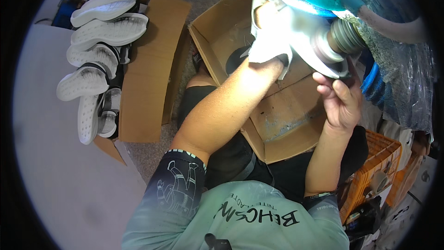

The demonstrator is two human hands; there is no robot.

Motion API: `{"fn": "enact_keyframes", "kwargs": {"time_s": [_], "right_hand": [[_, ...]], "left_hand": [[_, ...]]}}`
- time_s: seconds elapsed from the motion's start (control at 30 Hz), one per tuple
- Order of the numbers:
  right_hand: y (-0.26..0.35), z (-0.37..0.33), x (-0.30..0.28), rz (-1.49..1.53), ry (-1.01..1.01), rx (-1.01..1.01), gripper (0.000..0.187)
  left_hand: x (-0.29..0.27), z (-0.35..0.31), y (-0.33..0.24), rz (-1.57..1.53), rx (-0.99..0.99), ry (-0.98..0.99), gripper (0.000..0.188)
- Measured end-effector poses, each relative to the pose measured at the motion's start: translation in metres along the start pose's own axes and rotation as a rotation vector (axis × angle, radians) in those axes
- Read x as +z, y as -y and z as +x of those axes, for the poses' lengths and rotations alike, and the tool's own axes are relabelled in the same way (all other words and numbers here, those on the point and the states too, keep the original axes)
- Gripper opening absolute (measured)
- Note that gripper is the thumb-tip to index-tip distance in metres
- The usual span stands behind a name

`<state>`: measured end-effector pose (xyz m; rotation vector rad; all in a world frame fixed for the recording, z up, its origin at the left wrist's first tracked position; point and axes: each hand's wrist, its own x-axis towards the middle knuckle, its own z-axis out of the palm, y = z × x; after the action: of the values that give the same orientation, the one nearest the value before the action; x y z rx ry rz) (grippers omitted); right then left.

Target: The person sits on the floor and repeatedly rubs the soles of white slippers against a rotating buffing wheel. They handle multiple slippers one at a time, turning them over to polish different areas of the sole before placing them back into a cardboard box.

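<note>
A white, curved piece that looks like a shoe sole (pixel 314 58) is under a bright lamp, beside a ridged metal spindle (pixel 346 37). My right hand (pixel 341 99) grips its lower end, thumb and fingers closed around the dark-edged tip. My left arm reaches up to the same spot. A white cloth or glove (pixel 270 46) wraps my left hand (pixel 266 16), and glare washes out its fingers, so its grip on the sole is hidden.
Below my hands an open cardboard box (pixel 289 132) stands between my legs. At left, another carton (pixel 150 71) holds several white soles with black parts (pixel 108 32). Plastic-wrapped machine housing (pixel 407 74) hangs close at upper right. An orange crate (pixel 372 169) sits by my right knee.
</note>
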<state>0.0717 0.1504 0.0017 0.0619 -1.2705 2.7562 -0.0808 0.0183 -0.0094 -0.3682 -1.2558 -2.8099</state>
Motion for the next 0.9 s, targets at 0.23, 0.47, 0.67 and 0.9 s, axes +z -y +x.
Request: {"fn": "enact_keyframes", "kwargs": {"time_s": [0.23,0.47,0.67,0.9], "right_hand": [[-0.008,0.024,0.011,-0.083,0.0,-0.006,0.045],[-0.01,0.022,0.029,-0.189,-0.036,-0.05,0.051],[0.0,-0.042,0.037,-0.406,-0.188,-0.12,0.083],[-0.016,-0.079,0.065,-0.42,-0.249,0.069,0.098]], "left_hand": [[-0.02,0.018,0.003,-0.197,-0.012,-0.121,0.016],[-0.007,0.008,-0.022,-0.167,-0.194,-0.279,0.018],[-0.005,-0.032,-0.011,-0.254,-0.242,-0.131,0.021],[-0.025,-0.069,-0.01,-0.682,-0.313,0.123,0.025]]}}
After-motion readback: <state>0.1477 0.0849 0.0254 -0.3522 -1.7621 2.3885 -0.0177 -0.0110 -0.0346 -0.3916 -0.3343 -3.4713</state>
